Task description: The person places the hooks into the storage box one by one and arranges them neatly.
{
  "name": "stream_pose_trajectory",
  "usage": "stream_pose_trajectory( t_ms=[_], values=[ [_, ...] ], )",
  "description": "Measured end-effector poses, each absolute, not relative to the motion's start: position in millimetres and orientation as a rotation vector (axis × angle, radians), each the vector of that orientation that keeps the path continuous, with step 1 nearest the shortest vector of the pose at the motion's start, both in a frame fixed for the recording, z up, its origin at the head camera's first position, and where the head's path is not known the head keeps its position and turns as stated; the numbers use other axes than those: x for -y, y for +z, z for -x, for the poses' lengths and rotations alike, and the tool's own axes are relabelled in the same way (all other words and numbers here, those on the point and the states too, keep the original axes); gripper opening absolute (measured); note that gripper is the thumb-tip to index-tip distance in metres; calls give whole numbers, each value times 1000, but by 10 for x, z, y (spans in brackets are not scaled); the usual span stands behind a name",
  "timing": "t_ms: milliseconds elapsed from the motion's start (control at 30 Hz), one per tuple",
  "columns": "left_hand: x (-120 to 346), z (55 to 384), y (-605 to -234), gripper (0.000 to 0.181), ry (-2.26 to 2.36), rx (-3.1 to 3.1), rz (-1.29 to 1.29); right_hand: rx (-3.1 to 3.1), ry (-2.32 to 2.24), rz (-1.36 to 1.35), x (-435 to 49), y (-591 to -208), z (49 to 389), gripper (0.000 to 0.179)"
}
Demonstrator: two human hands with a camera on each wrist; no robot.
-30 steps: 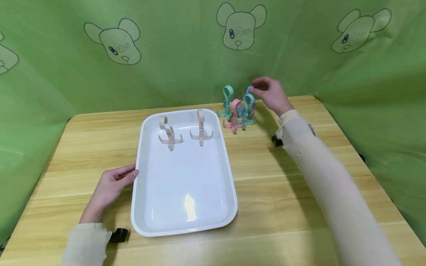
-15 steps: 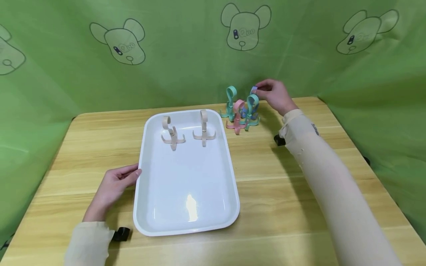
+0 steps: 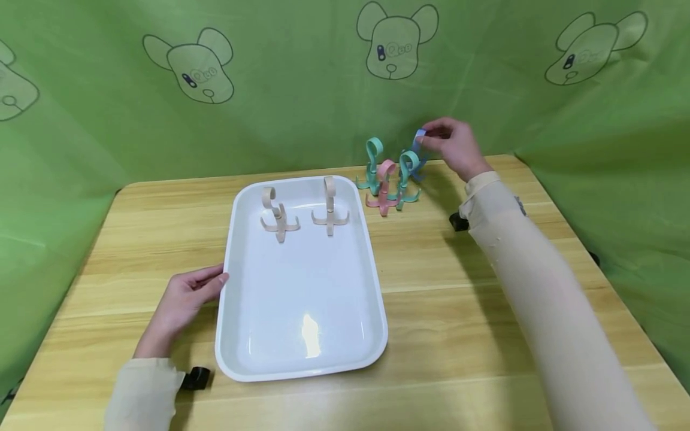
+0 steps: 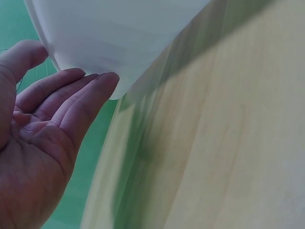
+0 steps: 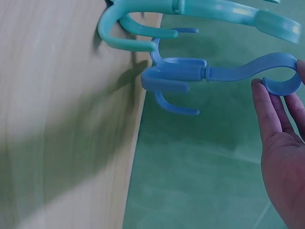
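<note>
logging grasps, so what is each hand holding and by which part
The right hand pinches the blue pronged hook by its curled loop. The left hand holds the white tray at its left rim and outer wall.

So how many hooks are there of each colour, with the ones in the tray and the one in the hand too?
Beige hooks: 2
Green hooks: 2
Pink hook: 1
Blue hook: 1
Total: 6
</note>
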State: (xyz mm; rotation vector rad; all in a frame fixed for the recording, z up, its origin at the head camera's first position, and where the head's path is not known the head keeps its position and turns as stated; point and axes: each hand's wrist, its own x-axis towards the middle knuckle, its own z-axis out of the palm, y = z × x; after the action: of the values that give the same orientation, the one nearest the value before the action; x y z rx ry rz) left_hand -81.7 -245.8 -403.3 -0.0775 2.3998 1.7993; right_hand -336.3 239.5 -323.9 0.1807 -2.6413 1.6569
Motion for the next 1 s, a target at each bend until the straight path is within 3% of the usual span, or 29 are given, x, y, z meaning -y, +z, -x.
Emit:
stream_pose_trajectory(
  t_ms=[467,1000],
  values=[
    [2460,824,-4039,46,1816,-2385,74,2494,1793,-249,-2440,-2921,3268,31],
    [2453,821,-4054,46,1830,-2388,68,2438,1908,-200,-2474,-2472,3052,36]
  ],
)
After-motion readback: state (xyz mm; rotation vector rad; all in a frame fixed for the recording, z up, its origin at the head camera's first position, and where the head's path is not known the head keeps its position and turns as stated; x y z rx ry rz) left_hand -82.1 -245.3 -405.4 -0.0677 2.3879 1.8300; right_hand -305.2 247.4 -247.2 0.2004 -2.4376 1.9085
